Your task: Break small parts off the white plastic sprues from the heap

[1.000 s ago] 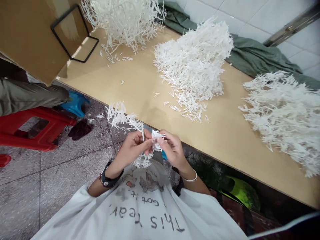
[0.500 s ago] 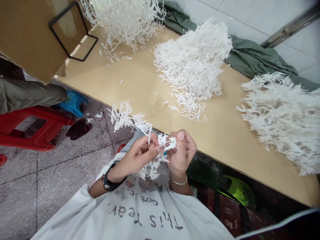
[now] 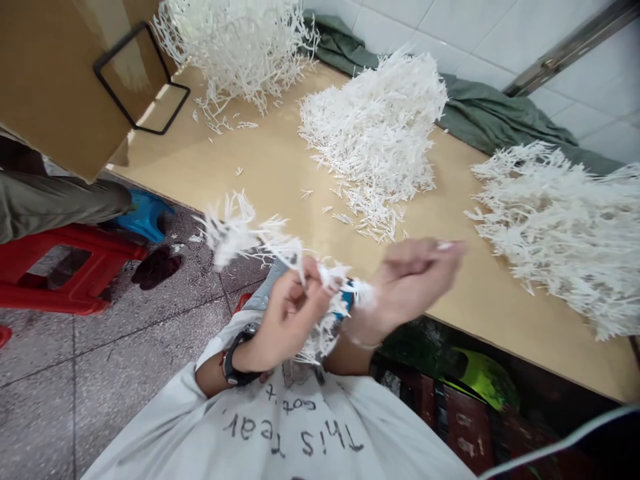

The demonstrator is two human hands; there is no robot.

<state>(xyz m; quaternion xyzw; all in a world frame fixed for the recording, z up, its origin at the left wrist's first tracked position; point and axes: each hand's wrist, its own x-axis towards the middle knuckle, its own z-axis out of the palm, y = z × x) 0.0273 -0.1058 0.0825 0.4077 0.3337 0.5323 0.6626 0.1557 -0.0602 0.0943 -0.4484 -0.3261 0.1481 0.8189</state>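
Note:
My left hand (image 3: 287,313) is shut on a bundle of thin white strands (image 3: 233,233), which fans out to the upper left and hangs below my fingers. A small blue piece (image 3: 345,298) shows among the strands near the hand. My right hand (image 3: 410,283) is blurred by motion, off the bundle, above the table's near edge. Its fingers stretch to the right, and nothing shows in them. Three heaps of similar white strands lie on the tan wooden tabletop (image 3: 280,173): one at the far left (image 3: 235,47), one in the middle (image 3: 375,133), one at the right (image 3: 565,227).
A cardboard sheet (image 3: 55,73) with a black wire frame (image 3: 140,77) hangs over the table's left end. A seated person's khaki-trousered leg (image 3: 50,200) lies beyond a red stool (image 3: 65,280). Green cloth (image 3: 505,117) lines the tiled wall.
My right hand has let go of the bundle and swung out to the right over the table. My left hand still holds the strands, and the blue piece now shows.

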